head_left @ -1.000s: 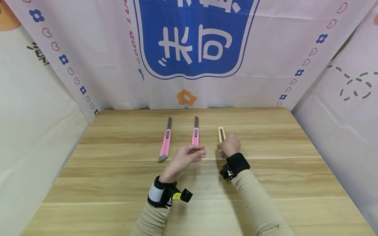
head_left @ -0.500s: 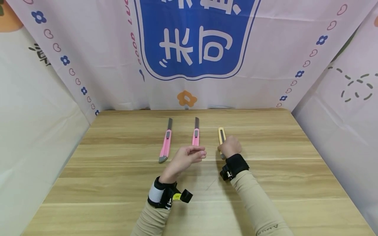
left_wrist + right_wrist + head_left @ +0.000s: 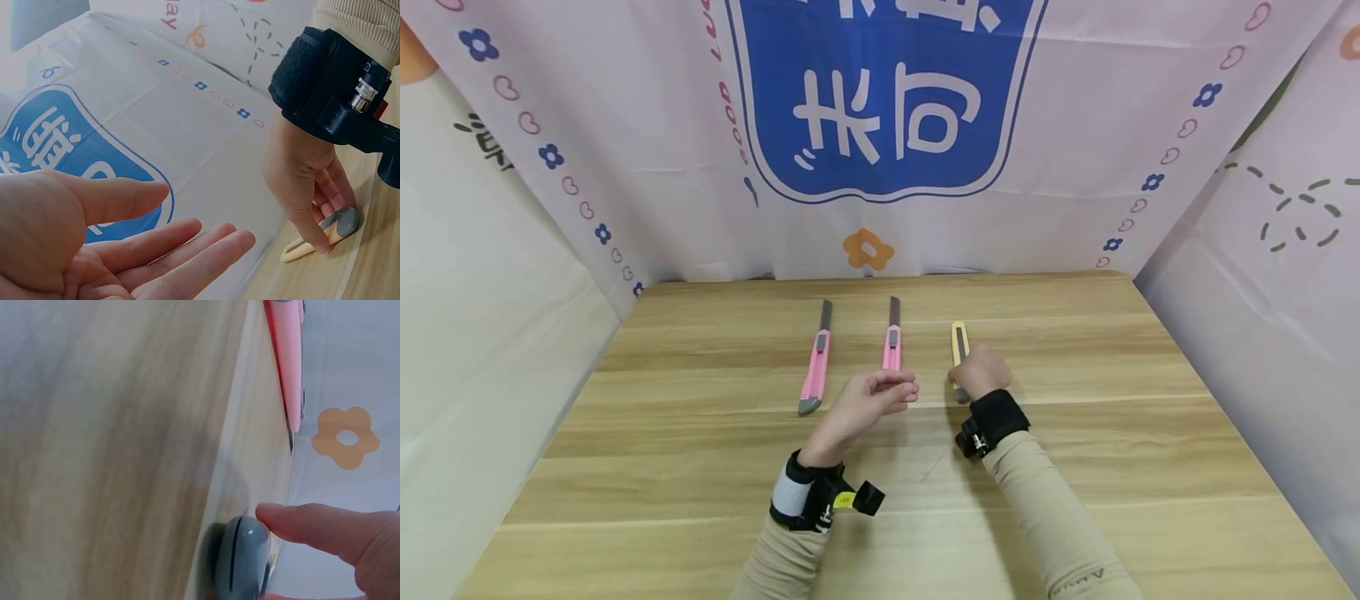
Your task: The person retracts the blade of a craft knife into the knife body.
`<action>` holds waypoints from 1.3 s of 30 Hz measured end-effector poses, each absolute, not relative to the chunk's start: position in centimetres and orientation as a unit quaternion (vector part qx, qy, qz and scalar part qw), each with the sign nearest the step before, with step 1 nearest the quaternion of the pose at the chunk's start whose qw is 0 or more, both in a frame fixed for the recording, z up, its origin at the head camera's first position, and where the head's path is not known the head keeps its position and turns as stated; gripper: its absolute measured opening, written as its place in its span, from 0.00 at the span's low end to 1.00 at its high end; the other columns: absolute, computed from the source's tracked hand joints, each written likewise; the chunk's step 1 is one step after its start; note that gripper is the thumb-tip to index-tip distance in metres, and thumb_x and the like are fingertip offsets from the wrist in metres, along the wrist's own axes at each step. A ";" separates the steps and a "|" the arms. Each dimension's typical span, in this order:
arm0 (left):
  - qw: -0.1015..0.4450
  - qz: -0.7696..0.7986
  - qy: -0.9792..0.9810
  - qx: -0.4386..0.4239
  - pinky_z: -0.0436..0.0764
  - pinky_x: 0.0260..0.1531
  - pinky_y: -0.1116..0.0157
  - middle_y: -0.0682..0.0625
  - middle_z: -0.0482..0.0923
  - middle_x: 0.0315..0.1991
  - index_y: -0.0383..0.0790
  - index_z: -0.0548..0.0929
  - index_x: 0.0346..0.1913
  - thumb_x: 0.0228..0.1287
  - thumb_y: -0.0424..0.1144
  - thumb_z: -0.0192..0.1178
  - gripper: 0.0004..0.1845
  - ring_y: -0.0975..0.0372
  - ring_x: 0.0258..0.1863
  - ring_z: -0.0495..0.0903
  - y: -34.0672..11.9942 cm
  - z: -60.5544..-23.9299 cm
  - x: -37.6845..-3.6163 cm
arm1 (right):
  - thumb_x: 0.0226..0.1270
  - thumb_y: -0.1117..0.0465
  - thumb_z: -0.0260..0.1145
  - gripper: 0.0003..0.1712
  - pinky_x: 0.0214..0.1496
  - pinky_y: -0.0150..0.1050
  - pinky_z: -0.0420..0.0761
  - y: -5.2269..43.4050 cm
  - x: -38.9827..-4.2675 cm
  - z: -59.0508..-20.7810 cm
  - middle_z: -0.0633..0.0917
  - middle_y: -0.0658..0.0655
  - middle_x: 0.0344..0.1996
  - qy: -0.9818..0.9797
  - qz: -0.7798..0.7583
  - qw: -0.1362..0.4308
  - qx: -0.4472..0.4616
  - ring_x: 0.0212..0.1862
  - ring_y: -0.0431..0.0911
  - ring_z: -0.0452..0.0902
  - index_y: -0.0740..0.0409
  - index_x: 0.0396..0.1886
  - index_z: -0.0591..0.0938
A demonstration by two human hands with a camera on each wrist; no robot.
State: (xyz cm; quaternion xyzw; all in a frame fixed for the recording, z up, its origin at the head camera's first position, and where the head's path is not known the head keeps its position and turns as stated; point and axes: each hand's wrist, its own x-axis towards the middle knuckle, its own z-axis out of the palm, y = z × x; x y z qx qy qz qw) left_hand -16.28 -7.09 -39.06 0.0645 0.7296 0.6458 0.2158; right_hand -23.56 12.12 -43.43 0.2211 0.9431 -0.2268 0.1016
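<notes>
The right hand (image 3: 987,372) pinches the yellow cutter (image 3: 959,343) against the worktop (image 3: 700,467); its slim end shows at the hand's 11 o'clock, grey end (image 3: 961,396) at 8. The left hand (image 3: 861,406) hovers, fingers loosely extended.

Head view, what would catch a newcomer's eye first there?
Probably the big blue emblem with white characters, on the backdrop behind the wooden table. Next, two pink knives lie side by side on the table, gray blades extended toward the backdrop. To their right, the right hand grips a yellow knife, while the left hand holds nothing.
</notes>
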 end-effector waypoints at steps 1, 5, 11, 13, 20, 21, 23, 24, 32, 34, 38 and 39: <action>0.215 0.645 0.730 0.065 0.83 0.57 0.64 0.33 0.77 0.59 0.31 0.75 0.61 0.71 0.35 0.53 0.18 0.53 0.56 0.81 -7.1 -39.1 -16.3 | 0.46 0.54 0.74 0.15 0.19 0.32 0.67 12.1 -23.6 -43.4 0.74 0.52 0.20 0.943 -0.228 0.102 0.221 0.23 0.43 0.71 0.59 0.26 0.79; 0.215 0.646 0.729 0.068 0.83 0.57 0.63 0.33 0.77 0.59 0.31 0.75 0.60 0.71 0.34 0.52 0.18 0.53 0.56 0.81 -7.3 -39.2 -16.3 | 0.47 0.54 0.74 0.15 0.19 0.32 0.66 12.0 -23.5 -43.5 0.74 0.52 0.20 0.943 -0.230 0.100 0.220 0.23 0.43 0.71 0.58 0.24 0.78; 0.217 0.646 0.729 0.063 0.82 0.57 0.63 0.34 0.78 0.58 0.31 0.75 0.61 0.71 0.34 0.53 0.18 0.53 0.55 0.82 -7.4 -39.1 -16.3 | 0.50 0.53 0.72 0.16 0.18 0.32 0.64 12.0 -23.3 -43.4 0.72 0.51 0.18 0.941 -0.233 0.105 0.220 0.21 0.43 0.69 0.57 0.21 0.76; 0.217 0.646 0.729 0.064 0.82 0.58 0.63 0.34 0.78 0.58 0.31 0.75 0.61 0.71 0.34 0.52 0.18 0.53 0.55 0.82 -7.4 -39.1 -16.3 | 0.52 0.52 0.71 0.17 0.18 0.32 0.63 12.1 -23.3 -43.4 0.72 0.51 0.18 0.942 -0.234 0.106 0.216 0.20 0.43 0.68 0.57 0.20 0.75; 0.217 0.642 0.733 0.058 0.80 0.61 0.58 0.35 0.78 0.58 0.32 0.75 0.60 0.72 0.35 0.52 0.18 0.55 0.54 0.82 -7.5 -39.1 -16.4 | 0.58 0.50 0.70 0.22 0.16 0.30 0.62 12.3 -23.0 -42.9 0.69 0.49 0.14 0.953 -0.226 0.078 0.185 0.18 0.41 0.66 0.54 0.12 0.72; 0.216 0.640 0.735 0.054 0.80 0.61 0.58 0.36 0.79 0.58 0.33 0.76 0.60 0.72 0.35 0.53 0.18 0.56 0.54 0.82 -7.5 -39.1 -16.4 | 0.58 0.51 0.70 0.23 0.15 0.30 0.62 12.3 -22.9 -42.8 0.69 0.49 0.13 0.955 -0.225 0.071 0.180 0.18 0.41 0.66 0.54 0.12 0.72; 0.212 0.642 0.735 0.048 0.80 0.60 0.57 0.35 0.79 0.58 0.33 0.76 0.60 0.71 0.34 0.53 0.17 0.55 0.54 0.83 -7.4 -39.1 -16.5 | 0.59 0.51 0.69 0.22 0.14 0.29 0.63 12.3 -22.8 -42.5 0.70 0.49 0.12 0.958 -0.224 0.058 0.169 0.17 0.41 0.66 0.55 0.12 0.74; 0.210 0.645 0.734 0.044 0.80 0.60 0.57 0.35 0.79 0.58 0.32 0.76 0.60 0.71 0.34 0.53 0.17 0.54 0.54 0.82 -7.4 -39.1 -16.5 | 0.60 0.51 0.69 0.22 0.14 0.29 0.63 12.2 -22.7 -42.4 0.70 0.49 0.12 0.958 -0.226 0.054 0.166 0.16 0.40 0.67 0.56 0.13 0.75; 0.165 0.641 0.749 0.019 0.84 0.56 0.58 0.34 0.80 0.54 0.31 0.78 0.57 0.68 0.33 0.56 0.17 0.56 0.49 0.85 -7.4 -39.5 -16.8 | 0.61 0.51 0.69 0.22 0.10 0.27 0.60 11.9 -21.6 -41.4 0.70 0.50 0.12 0.960 -0.242 0.021 0.139 0.14 0.40 0.65 0.62 0.16 0.78; 0.158 0.646 0.747 0.008 0.83 0.56 0.56 0.34 0.81 0.53 0.32 0.79 0.56 0.68 0.33 0.57 0.16 0.58 0.47 0.85 -7.4 -39.5 -16.8 | 0.60 0.52 0.70 0.24 0.10 0.26 0.59 11.7 -21.3 -41.1 0.68 0.49 0.10 0.960 -0.250 -0.003 0.126 0.13 0.40 0.64 0.60 0.12 0.74; 0.149 0.662 0.734 -0.006 0.82 0.57 0.52 0.35 0.82 0.51 0.32 0.79 0.56 0.69 0.33 0.55 0.15 0.56 0.47 0.85 -7.4 -39.6 -17.0 | 0.58 0.54 0.71 0.25 0.10 0.26 0.59 11.0 -20.9 -40.6 0.68 0.49 0.08 0.957 -0.272 -0.043 0.092 0.12 0.40 0.63 0.59 0.09 0.72; 0.146 0.667 0.731 -0.007 0.82 0.58 0.52 0.34 0.82 0.51 0.32 0.78 0.56 0.69 0.33 0.55 0.16 0.54 0.48 0.85 -7.4 -39.6 -17.0 | 0.57 0.54 0.72 0.23 0.12 0.27 0.61 10.7 -20.8 -40.5 0.70 0.50 0.09 0.956 -0.278 -0.047 0.086 0.13 0.40 0.64 0.60 0.11 0.74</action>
